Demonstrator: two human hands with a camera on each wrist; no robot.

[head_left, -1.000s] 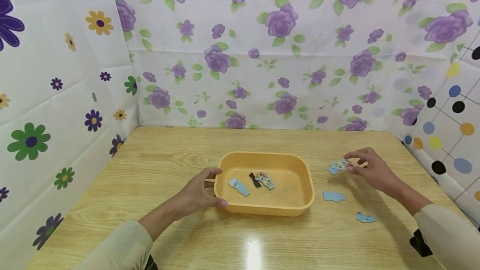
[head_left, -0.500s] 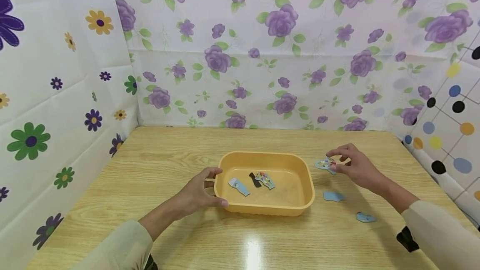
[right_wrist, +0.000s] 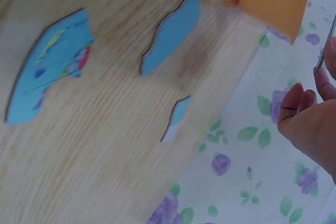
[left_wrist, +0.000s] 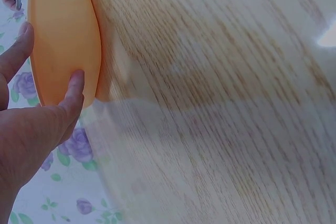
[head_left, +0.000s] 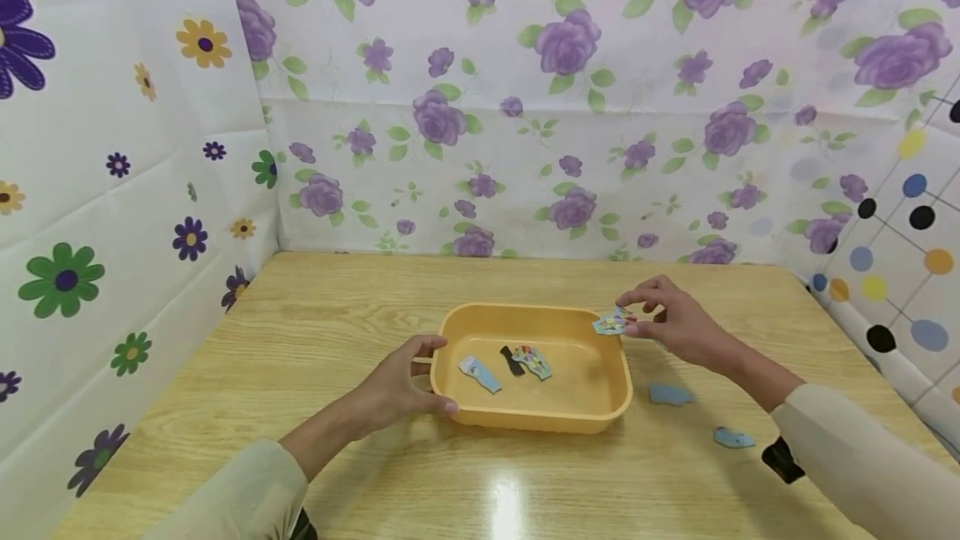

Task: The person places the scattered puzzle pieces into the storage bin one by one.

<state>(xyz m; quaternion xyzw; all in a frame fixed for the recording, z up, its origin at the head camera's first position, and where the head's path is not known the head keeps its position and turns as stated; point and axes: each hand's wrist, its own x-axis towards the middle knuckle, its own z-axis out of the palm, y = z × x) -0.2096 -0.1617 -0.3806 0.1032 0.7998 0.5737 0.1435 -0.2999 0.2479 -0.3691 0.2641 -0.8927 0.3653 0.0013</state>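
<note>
My left hand [head_left: 392,382] holds the left end of a yellow-orange plastic tray [head_left: 525,419], fingers at its back left rim and thumb at the front. In the left wrist view, fingertips press the tray's wall [left_wrist: 65,30]. My right hand [head_left: 675,327] pinches a colourful flat jigsaw puzzle piece [head_left: 611,324] between fingers and thumb, over the tray's back right rim. Inside the tray lie a light blue piece [head_left: 480,374], a dark piece [head_left: 512,361] and a multicoloured piece [head_left: 534,362], the last two overlapping.
Right of the tray, a plain blue piece [head_left: 671,394] and a printed blue piece [head_left: 733,437] lie on the wooden table [head_left: 360,473]. A smaller piece [right_wrist: 177,116] lies farther back, partly behind the right hand in the head view. Flowered cloth [head_left: 450,182] hangs behind the table.
My right hand has moved left with the pinched puzzle piece, from above the table's right side to the tray's right rim. My left hand and the tray have stayed put.
</note>
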